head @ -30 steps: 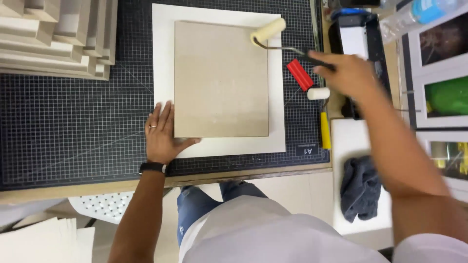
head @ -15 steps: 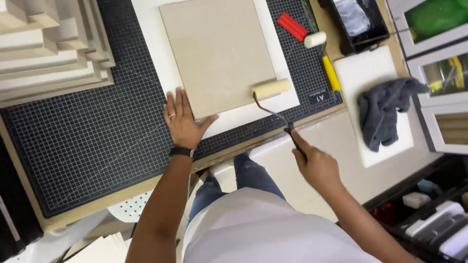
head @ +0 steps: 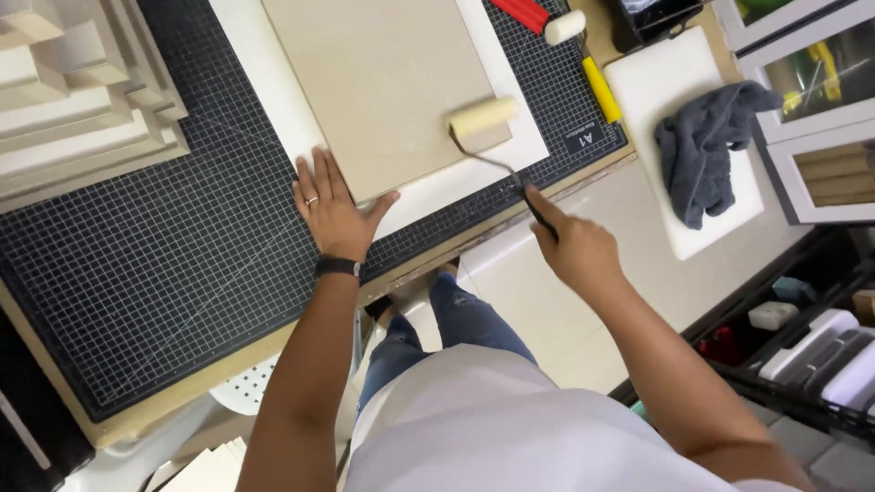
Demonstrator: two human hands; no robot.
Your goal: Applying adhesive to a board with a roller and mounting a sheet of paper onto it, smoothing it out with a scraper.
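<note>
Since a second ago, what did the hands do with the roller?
The right hand took hold of the foam roller up by the red-handled tool and brought it down onto the near right corner of the tan board. The left hand stayed flat on the board's near left corner; the grey cloth stayed put.

Big black gridded cutting mat covers most of a wooden-edged worktable, with a stack of pale frames sitting off the mat's upper left corner. Right of the mat there's a white board with a grey cloth dumped on it, framed pictures just past that, and light tiled floor below the table edge.
</note>
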